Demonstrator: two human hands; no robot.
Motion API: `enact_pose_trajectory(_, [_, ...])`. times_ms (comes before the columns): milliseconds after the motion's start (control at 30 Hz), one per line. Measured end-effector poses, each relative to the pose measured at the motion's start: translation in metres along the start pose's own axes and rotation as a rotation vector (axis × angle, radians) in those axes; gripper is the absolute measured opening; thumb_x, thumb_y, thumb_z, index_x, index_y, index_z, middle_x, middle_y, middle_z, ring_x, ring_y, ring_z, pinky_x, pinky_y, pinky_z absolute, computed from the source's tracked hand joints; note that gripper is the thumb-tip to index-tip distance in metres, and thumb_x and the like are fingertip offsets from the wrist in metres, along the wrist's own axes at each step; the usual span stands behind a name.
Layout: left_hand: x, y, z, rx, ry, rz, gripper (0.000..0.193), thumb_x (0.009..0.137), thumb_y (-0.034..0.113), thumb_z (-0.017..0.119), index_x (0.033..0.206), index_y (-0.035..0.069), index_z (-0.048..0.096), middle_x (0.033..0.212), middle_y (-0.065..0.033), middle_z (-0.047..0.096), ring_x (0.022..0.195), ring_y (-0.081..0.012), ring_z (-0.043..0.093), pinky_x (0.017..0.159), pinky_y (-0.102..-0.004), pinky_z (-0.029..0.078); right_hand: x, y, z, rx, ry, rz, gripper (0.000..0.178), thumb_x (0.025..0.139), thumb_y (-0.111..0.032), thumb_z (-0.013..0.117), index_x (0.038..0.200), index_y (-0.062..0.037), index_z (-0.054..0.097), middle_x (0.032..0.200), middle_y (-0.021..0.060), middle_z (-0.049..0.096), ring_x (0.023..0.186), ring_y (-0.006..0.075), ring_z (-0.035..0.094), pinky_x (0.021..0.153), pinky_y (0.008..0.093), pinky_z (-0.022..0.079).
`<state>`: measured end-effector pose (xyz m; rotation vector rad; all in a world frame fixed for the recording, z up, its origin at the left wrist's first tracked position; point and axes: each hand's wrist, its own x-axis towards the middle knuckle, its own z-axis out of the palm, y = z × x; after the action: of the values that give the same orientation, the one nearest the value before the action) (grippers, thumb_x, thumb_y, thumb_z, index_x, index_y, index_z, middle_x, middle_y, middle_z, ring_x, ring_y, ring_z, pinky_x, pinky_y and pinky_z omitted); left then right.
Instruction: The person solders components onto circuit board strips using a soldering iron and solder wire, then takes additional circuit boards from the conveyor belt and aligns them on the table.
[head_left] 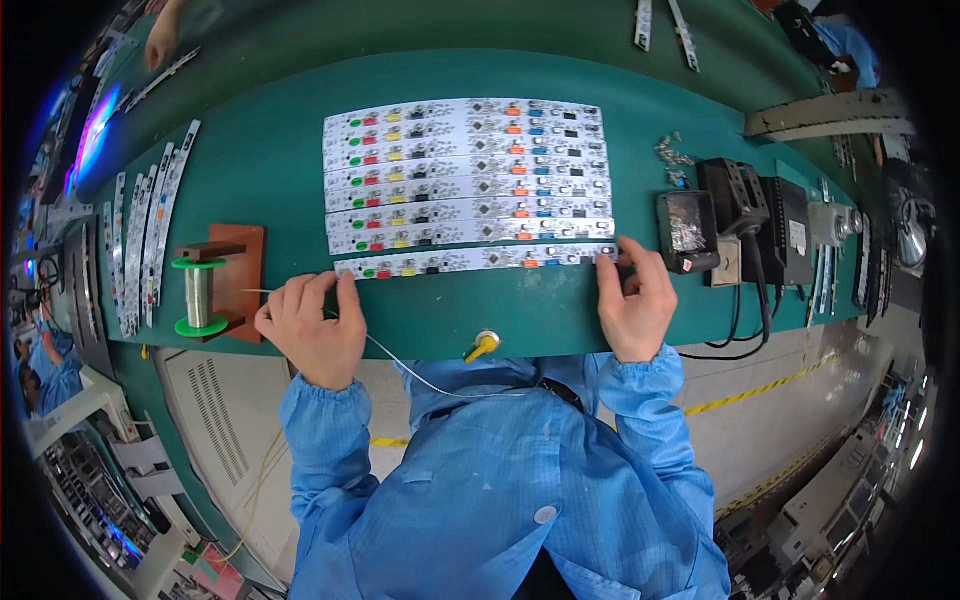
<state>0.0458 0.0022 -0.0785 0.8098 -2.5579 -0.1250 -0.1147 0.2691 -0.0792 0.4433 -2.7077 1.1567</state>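
Note:
Several long white circuit board strips lie stacked edge to edge in rows on the green mat, dotted with red, yellow, orange, blue and black parts. The nearest circuit board strip (480, 261) sits slightly apart from the row above it. My left hand (318, 325) has thumb and fingers closed at its left end. At the right end, my right hand (640, 300) pinches the strip between thumb and fingers. A thin pale wire (405, 368) passes by my left hand and trails toward my jacket; whether the fingers also grip it is hidden.
Left of my left hand stands a solder wire spool (199, 298) on a brown holder (248, 285). A black box (687, 232), a soldering station (785, 230) and cables are at right. More strips (155, 230) lie left. A yellow plug (483, 346) sits at the front edge. Another person's hand (162, 42) shows far left.

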Motion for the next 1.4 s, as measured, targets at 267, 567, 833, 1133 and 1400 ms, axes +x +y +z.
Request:
enact_pose_trajectory(267, [0.017,0.008,-0.011,0.044,0.009,0.094,0.011,0.079,0.019,0.071,0.084,0.009,0.068,0.086,-0.0014,0.065,0.085,-0.0225,0.058,0.079,-0.0384,0.036,0.006,-0.002,-0.009,-0.037,0.065,-0.084,0.028,0.075,-0.005,0.073,0.101,-0.0031,0.064,0.079,0.0087,0.059,0.058,0.0193,0.052,0.051,0.0297,0.043])
enact_pose_trajectory(567, [0.161,0.128,0.003,-0.521,-0.048,0.520,0.009,0.078,0.005,0.067,0.086,0.001,0.067,0.085,-0.0125,0.062,0.080,-0.0308,0.060,0.069,-0.0386,0.048,-0.019,0.014,-0.030,0.199,0.102,-0.082,0.025,0.070,0.000,0.073,0.094,-0.0001,0.066,0.080,0.0119,0.064,0.061,0.0213,0.061,0.051,0.0288,0.046])
enact_pose_trajectory(833, [0.333,0.324,0.201,-0.375,-0.553,0.134,0.042,0.081,0.037,0.062,0.099,0.000,0.068,0.102,-0.0212,0.067,0.097,-0.0351,0.064,0.087,-0.0410,0.050,-0.023,0.022,-0.029,0.308,0.160,-0.145,0.021,0.069,-0.002,0.074,0.090,-0.0020,0.068,0.081,0.0114,0.066,0.063,0.0244,0.065,0.055,0.0311,0.052])
enact_pose_trajectory(1133, [0.359,0.399,0.247,-0.464,-0.645,-0.155,0.040,0.073,0.025,0.066,0.104,0.000,0.067,0.111,-0.0212,0.065,0.105,-0.0349,0.063,0.092,-0.0391,0.048,-0.027,0.030,-0.025,0.447,0.207,-0.126,0.021,0.067,0.000,0.074,0.087,-0.0006,0.069,0.077,0.0099,0.065,0.057,0.0218,0.063,0.049,0.0295,0.050])
enact_pose_trajectory(1400, [0.377,0.417,0.254,-0.509,-0.679,-0.235,0.042,0.069,0.025,0.071,0.103,0.001,0.067,0.111,-0.0205,0.066,0.104,-0.0326,0.064,0.092,-0.0377,0.049,-0.022,0.033,-0.030,0.499,0.174,-0.140,0.023,0.067,0.000,0.074,0.089,-0.0009,0.070,0.077,0.0088,0.065,0.056,0.0207,0.062,0.048,0.0287,0.049])
